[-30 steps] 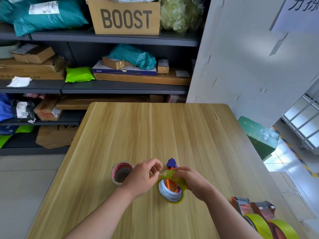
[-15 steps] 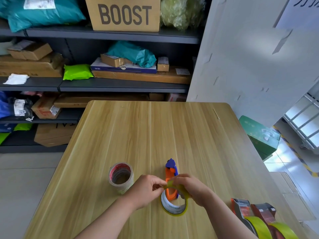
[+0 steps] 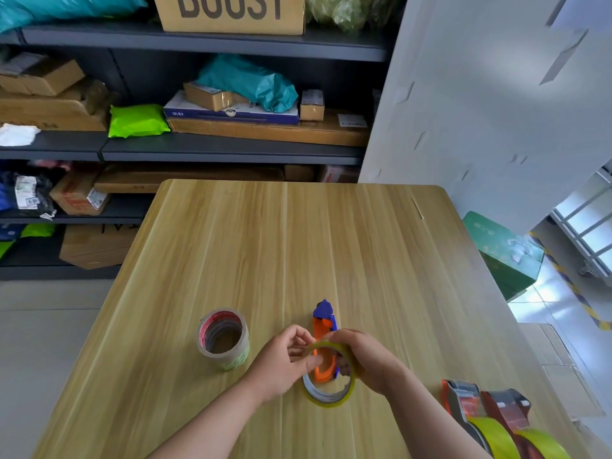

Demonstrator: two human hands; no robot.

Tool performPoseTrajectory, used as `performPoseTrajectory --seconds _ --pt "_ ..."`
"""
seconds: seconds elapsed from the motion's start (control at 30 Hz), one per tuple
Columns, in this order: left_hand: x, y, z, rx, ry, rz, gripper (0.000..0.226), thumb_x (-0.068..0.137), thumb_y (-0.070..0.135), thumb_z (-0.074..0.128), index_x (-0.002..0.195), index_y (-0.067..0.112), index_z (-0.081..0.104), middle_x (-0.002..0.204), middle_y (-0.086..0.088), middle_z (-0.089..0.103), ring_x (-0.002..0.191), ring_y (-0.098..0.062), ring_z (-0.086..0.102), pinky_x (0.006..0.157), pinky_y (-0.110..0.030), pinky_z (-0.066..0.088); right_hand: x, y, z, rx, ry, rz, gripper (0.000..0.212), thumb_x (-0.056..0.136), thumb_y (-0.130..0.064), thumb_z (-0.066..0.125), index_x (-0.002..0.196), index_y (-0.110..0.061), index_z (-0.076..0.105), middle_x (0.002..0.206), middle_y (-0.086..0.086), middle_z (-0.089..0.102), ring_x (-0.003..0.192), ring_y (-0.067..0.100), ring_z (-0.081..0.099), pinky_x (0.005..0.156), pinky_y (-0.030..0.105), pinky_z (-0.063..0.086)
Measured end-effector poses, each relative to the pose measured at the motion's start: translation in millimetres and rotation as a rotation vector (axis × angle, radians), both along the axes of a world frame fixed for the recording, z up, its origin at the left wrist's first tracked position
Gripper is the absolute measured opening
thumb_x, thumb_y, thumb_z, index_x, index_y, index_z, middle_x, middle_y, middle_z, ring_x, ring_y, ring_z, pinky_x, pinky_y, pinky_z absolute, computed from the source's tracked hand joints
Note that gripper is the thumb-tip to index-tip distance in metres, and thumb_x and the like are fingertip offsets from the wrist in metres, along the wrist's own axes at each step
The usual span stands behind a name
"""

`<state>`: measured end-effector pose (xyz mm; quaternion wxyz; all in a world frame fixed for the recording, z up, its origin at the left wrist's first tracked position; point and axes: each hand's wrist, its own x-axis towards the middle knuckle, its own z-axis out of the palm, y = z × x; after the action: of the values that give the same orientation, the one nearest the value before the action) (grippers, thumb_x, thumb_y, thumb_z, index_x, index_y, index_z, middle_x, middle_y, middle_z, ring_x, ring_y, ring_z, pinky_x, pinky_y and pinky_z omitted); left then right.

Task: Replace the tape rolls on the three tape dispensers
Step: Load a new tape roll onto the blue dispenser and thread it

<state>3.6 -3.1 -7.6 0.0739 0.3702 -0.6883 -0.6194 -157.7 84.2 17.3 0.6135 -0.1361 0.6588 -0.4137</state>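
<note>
A yellow tape roll [image 3: 328, 394] stands tilted near the front of the wooden table [image 3: 298, 246]. My right hand [image 3: 367, 361] grips its upper right rim. My left hand [image 3: 281, 361] pinches the upper left rim, fingertips reaching inside the ring. An orange and blue tape dispenser [image 3: 324, 329] lies flat behind the roll and shows through its opening. A stack of used cardboard tape cores [image 3: 223, 339] stands to the left. Two red dispensers [image 3: 477, 409] loaded with yellow tape lie at the front right corner.
Dark shelves [image 3: 205, 149] full of boxes and parcels stand behind the table. A white wall panel [image 3: 480, 104] rises at the right. A green box [image 3: 503, 253] sits on the floor beside the table's right edge.
The tape roll has come down from upright in front of the dispenser to tilted low over its near end. Both hands moved slightly toward me with it.
</note>
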Motion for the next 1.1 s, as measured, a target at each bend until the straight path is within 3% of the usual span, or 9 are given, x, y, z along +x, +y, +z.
performPoseTrajectory --seconds 0.17,0.37,0.47,0.57,0.67,0.73,0.83,0.97,1.1 --pt "-2.3 -2.4 -14.2 -0.085 -0.095 0.131 0.017 0.082 0.011 0.071 0.091 0.021 0.062 0.09 0.006 0.068 0.079 0.001 0.062 0.074 -0.014 0.046 -14.7 0.2 -28.6 0.091 0.235 -0.151 0.023 0.089 -0.02 0.055 0.101 -0.005 0.067 0.085 0.004 0.066 0.078 0.017 0.06 0.08 0.033 0.052" --pt "-2.5 -8.4 -32.5 -0.073 -0.218 0.287 0.019 0.086 0.016 0.068 0.1 0.021 0.056 0.1 0.009 0.063 0.089 -0.004 0.061 0.068 -0.011 0.041 -30.2 -6.0 -49.1 0.221 0.426 -0.005 0.044 0.094 -0.031 0.056 0.132 -0.009 0.054 0.128 0.005 0.06 0.108 0.017 0.055 0.085 0.026 0.041" --pt "-7.4 -12.4 -39.3 -0.055 -0.245 0.313 0.019 0.086 0.016 0.068 0.101 0.017 0.056 0.096 0.009 0.062 0.085 -0.001 0.058 0.067 -0.01 0.04 -28.2 -11.2 -61.3 0.251 0.4 0.075 0.044 0.09 -0.035 0.057 0.126 -0.01 0.06 0.12 0.004 0.065 0.11 0.019 0.06 0.081 0.024 0.043" --pt "-11.9 -13.3 -48.9 -0.012 -0.276 0.327 0.018 0.089 0.018 0.065 0.104 0.018 0.055 0.098 0.008 0.061 0.086 -0.002 0.058 0.066 -0.01 0.04 -27.8 -13.9 -69.4 0.267 0.378 0.103 0.03 0.09 -0.029 0.055 0.112 -0.012 0.067 0.096 0.001 0.069 0.086 0.016 0.062 0.076 0.026 0.048" --pt "-15.7 -12.2 -55.2 0.099 -0.268 0.349 0.023 0.092 0.021 0.061 0.114 0.02 0.055 0.11 0.003 0.061 0.1 -0.012 0.06 0.08 -0.019 0.044 -31.4 -16.4 -76.1 0.279 0.37 0.098 0.029 0.09 -0.021 0.049 0.101 0.001 0.066 0.077 0.005 0.057 0.07 0.019 0.051 0.071 0.034 0.048" --pt "-16.1 -11.7 -57.5 0.184 -0.266 0.37 0.026 0.094 0.023 0.058 0.119 0.016 0.056 0.11 0.002 0.063 0.102 -0.013 0.06 0.087 -0.024 0.044 -33.6 -17.7 -80.6 0.273 0.325 0.061 0.031 0.091 -0.019 0.047 0.103 0.006 0.062 0.079 0.008 0.056 0.071 0.021 0.052 0.074 0.039 0.053" --pt "-16.3 -10.8 -62.0 0.405 -0.201 0.448 0.033 0.095 0.024 0.056 0.124 0.008 0.058 0.107 -0.002 0.07 0.098 -0.015 0.066 0.089 -0.033 0.051 -29.9 -16.6 -77.2 0.253 0.139 -0.026 0.022 0.096 -0.021 0.05 0.1 -0.009 0.067 0.09 0.012 0.068 0.078 0.026 0.064 0.082 0.046 0.058" --pt "-20.6 -7.5 -59.0 0.649 -0.092 0.498 0.025 0.094 0.025 0.057 0.113 0.01 0.064 0.101 -0.01 0.074 0.095 -0.024 0.069 0.073 -0.034 0.055 -26.4 -7.4 -73.7 0.176 -0.073 -0.106 0.023 0.097 -0.031 0.053 0.106 -0.017 0.068 0.107 0.014 0.072 0.09 0.03 0.069 0.083 0.047 0.059" --pt "-23.2 -5.7 -54.2 0.755 -0.009 0.47 0.036 0.091 0.029 0.06 0.12 0.008 0.062 0.113 -0.017 0.07 0.112 -0.034 0.063 0.093 -0.047 0.048 -23.6 -1.6 -71.3 0.072 -0.149 -0.159 0.025 0.095 -0.035 0.056 0.111 -0.022 0.07 0.106 0.007 0.074 0.093 0.024 0.068 0.09 0.045 0.055"
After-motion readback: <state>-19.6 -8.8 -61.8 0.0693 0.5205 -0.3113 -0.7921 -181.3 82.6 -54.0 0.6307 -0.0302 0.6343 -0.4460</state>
